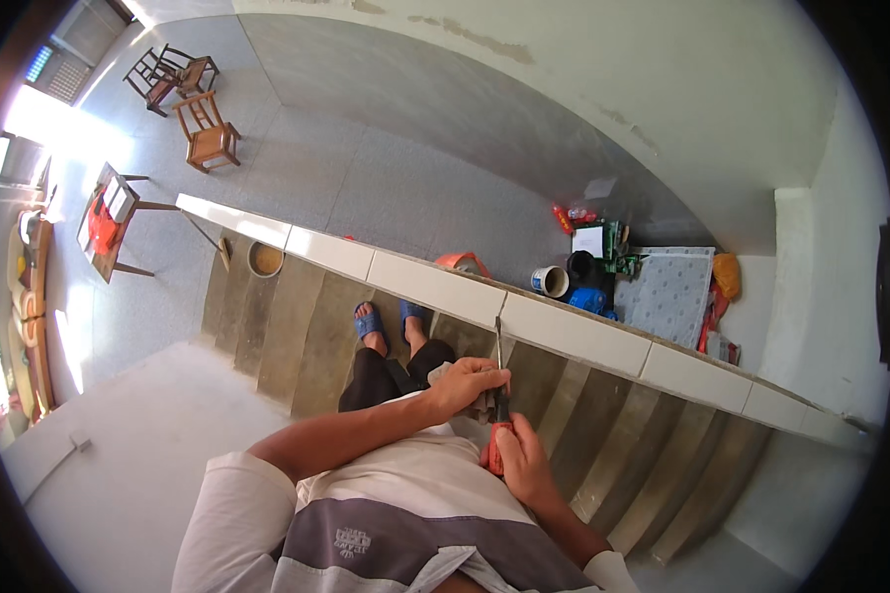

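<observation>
My right hand [526, 463] is closed round the red and black handle of a screwdriver [499, 346]. Its thin metal shaft points away from me, and the tip lies by the edge of the white-tiled ledge [435, 285]. Just above it my left hand [463, 385] is closed on a crumpled grey rag [485, 407], with its fingers against the upper part of the screwdriver. How firmly those fingers grip the tool is hidden.
I stand on narrow stairs [603, 435] beside the ledge. A round pot [265, 260] sits on a step at left. Beyond the ledge are a white bucket [551, 282], an orange basin [462, 263] and a patterned sheet [667, 296]. Wooden chairs [211, 143] stand far left.
</observation>
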The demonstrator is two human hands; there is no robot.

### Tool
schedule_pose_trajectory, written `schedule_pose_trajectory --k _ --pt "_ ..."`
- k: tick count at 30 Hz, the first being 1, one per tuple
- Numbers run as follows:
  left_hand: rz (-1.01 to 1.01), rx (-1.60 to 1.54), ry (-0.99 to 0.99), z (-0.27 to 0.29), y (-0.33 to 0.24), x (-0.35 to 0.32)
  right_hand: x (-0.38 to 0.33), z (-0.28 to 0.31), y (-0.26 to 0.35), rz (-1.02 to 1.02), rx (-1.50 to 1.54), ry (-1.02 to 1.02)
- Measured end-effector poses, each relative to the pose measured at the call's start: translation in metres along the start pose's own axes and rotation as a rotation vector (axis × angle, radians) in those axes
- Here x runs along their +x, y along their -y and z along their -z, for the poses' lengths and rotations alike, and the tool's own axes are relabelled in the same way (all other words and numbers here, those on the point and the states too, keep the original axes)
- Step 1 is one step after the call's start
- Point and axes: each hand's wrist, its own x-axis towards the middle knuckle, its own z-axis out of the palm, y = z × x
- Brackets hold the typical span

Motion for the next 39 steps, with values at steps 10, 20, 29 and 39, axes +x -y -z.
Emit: schedule_pose_trajectory --k 10,20,29,39 --pt "-0.008 0.033 0.018 0.003 0.005 -0.004 0.000 -0.002 0.011 -0.045 0.053 0.043" --pt "0.001 -0.083 0.045 0.002 -0.004 -0.006 0.004 -0.007 0.007 -0.054 0.137 0.039" --pt "-0.052 -0.039 0.066 0.001 -0.005 -0.006 0.007 -0.001 0.001 -0.113 0.175 0.079" --pt "0.020 -0.131 0.113 0.006 -0.001 -0.004 0.007 -0.002 0.010 -0.085 0.133 0.093"
